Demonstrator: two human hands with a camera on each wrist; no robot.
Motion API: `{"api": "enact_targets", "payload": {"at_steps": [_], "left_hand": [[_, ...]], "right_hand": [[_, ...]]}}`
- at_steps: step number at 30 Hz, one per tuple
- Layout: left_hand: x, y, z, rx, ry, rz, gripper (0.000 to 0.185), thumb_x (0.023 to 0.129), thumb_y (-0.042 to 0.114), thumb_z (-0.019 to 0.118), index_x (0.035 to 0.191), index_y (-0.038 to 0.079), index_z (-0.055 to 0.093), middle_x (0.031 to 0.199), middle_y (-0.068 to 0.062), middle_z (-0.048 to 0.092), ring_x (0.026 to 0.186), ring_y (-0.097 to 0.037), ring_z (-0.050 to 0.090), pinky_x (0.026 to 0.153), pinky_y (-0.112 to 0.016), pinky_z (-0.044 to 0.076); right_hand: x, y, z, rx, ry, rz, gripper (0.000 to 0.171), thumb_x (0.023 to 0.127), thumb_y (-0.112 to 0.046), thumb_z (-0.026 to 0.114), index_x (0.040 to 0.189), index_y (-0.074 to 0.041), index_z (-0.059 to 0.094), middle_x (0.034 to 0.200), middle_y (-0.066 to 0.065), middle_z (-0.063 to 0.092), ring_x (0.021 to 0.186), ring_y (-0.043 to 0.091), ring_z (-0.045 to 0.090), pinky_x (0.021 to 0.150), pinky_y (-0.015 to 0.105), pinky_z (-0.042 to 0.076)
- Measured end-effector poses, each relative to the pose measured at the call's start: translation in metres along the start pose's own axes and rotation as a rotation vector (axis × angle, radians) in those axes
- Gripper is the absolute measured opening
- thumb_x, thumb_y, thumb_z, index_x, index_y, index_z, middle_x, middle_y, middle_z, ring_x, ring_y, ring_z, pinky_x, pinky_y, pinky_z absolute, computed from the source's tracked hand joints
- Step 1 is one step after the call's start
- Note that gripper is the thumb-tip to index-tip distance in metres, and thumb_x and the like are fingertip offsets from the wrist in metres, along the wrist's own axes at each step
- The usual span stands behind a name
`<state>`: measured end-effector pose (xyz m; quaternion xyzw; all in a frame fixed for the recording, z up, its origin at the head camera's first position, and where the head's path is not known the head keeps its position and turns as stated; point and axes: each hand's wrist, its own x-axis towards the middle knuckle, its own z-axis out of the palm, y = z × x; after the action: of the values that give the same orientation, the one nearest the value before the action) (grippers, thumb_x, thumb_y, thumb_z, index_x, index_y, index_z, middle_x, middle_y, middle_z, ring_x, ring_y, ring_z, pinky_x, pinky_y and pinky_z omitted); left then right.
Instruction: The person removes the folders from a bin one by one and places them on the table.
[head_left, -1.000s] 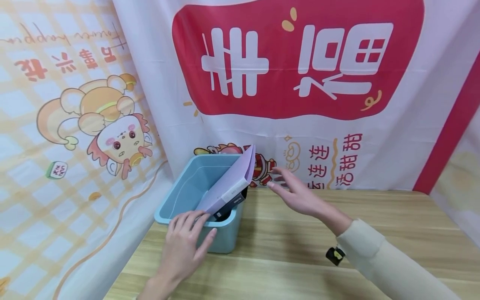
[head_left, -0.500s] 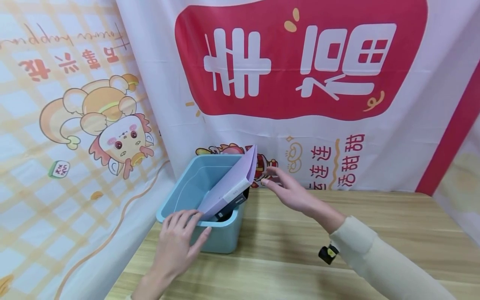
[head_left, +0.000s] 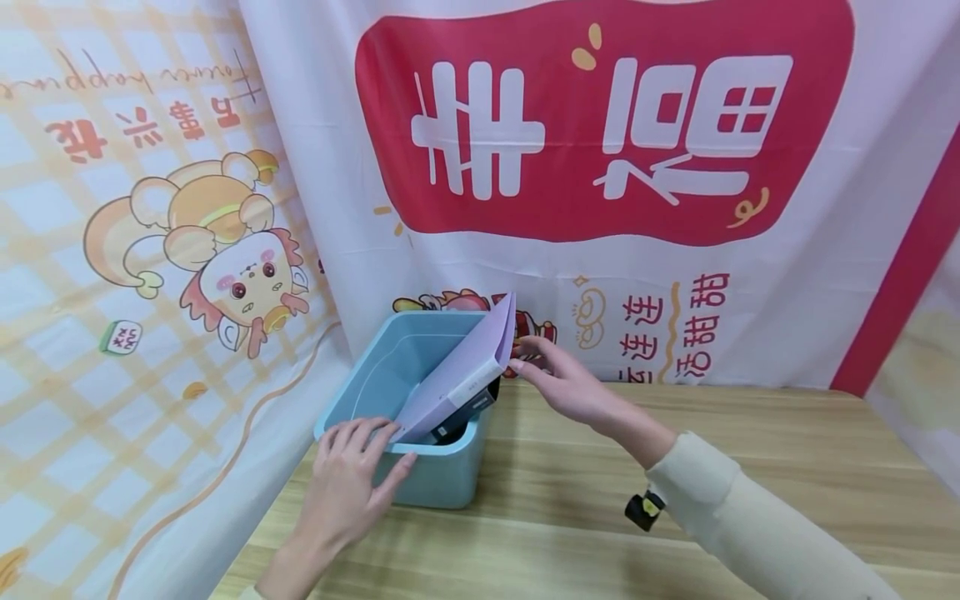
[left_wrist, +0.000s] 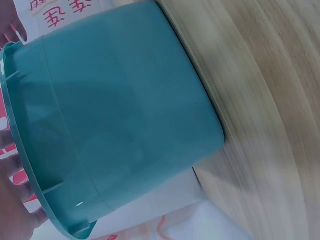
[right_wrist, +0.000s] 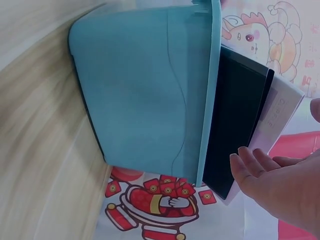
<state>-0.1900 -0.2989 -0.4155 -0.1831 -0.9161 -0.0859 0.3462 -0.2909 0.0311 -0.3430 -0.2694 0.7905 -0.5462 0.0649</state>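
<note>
Wooden table (head_left: 675, 467) against printed banners. Teal plastic bin (head_left: 442, 479) at its left rear corner. Lilac book (head_left: 457, 379) leans tilted in the bin, pale spine up, top jutting past the right rim; a black book (right_wrist: 235, 125) lies beneath. Left hand (head_left: 345, 492) rests flat-fingered on the near rim, touching the lilac cover. Right hand (head_left: 570, 387), fingers extended, meets the book's upper edge.

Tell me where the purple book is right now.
In the head view the purple book leans tilted in the blue bin at the table's left end, sticking out over its right rim, above a black item, between the left hand and right hand.
</note>
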Motion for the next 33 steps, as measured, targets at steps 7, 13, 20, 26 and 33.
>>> {"api": "enact_targets", "payload": {"at_steps": [7,13,20,26,33], "left_hand": [[-0.001,-0.007,0.002,0.005,-0.02,0.0,0.045,0.098,0.049,0.061,0.122,0.013,0.071,0.124,-0.007,0.068,0.117,-0.03,0.059,0.106,-0.058,0.034],[-0.002,-0.011,0.004,-0.002,-0.028,-0.005,0.044,0.098,0.049,0.06,0.122,0.013,0.072,0.124,-0.005,0.068,0.117,-0.03,0.06,0.105,-0.058,0.035],[-0.004,-0.016,0.007,-0.012,-0.013,0.006,0.04,0.098,0.047,0.063,0.12,0.015,0.072,0.121,-0.005,0.07,0.115,-0.028,0.061,0.104,-0.057,0.034],[-0.005,-0.021,0.008,-0.018,0.008,0.005,0.039,0.097,0.047,0.063,0.117,0.015,0.073,0.118,-0.004,0.071,0.111,-0.027,0.063,0.102,-0.056,0.035],[-0.006,-0.024,0.011,0.009,0.004,0.006,0.038,0.096,0.049,0.063,0.112,0.017,0.074,0.112,0.0,0.072,0.108,-0.026,0.063,0.102,-0.055,0.035]], "right_hand": [[0.001,-0.004,0.002,0.018,-0.014,-0.007,0.06,0.106,-0.044,0.053,0.154,-0.013,0.038,0.144,0.008,0.053,0.127,0.026,0.056,0.107,0.051,0.044],[0.002,-0.005,0.004,0.047,-0.028,-0.015,0.06,0.106,-0.043,0.053,0.155,-0.012,0.037,0.141,0.008,0.054,0.124,0.024,0.057,0.107,0.05,0.044],[0.002,-0.008,0.007,0.056,-0.01,-0.002,0.061,0.106,-0.042,0.054,0.155,-0.011,0.036,0.139,0.008,0.054,0.127,0.026,0.055,0.107,0.049,0.044],[0.004,-0.009,0.009,0.102,-0.008,0.006,0.061,0.106,-0.038,0.055,0.156,-0.009,0.034,0.142,0.01,0.052,0.131,0.026,0.053,0.111,0.05,0.042],[0.006,-0.011,0.01,0.093,0.001,0.001,0.061,0.105,-0.041,0.055,0.155,-0.011,0.035,0.145,0.009,0.052,0.134,0.025,0.052,0.111,0.048,0.042]]}}
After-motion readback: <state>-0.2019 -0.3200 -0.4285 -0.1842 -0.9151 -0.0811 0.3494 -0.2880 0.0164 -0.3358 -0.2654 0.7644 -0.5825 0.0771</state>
